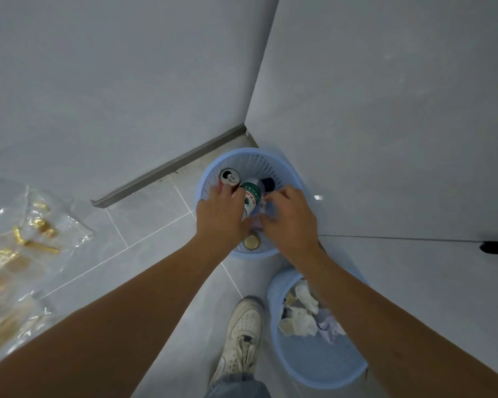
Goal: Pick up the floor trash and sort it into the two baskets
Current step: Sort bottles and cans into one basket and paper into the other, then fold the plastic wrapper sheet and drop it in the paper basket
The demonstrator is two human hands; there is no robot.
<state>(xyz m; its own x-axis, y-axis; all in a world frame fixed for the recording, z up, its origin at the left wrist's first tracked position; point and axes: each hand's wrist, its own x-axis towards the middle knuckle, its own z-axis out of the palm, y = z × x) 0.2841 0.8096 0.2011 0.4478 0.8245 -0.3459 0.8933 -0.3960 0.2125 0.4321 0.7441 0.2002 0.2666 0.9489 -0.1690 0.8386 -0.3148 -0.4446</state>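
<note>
Two baskets | one red can | left hand, right hand: grip unclear on bottle

Both bare forearms reach forward and down from the bottom corners of the view and come close together at the hands. The left hand is seen from the back, knuckles up, its fingers bent down and forward; the fingertips are partly hidden, so the grip cannot be told surely. The right hand is also seen from the back, just beside the left one, with the fingers curled inward toward the left hand. The 2 hands almost touch near the wrists. Lower, 1 foot in a white sneaker points forward under a jeans leg
</note>
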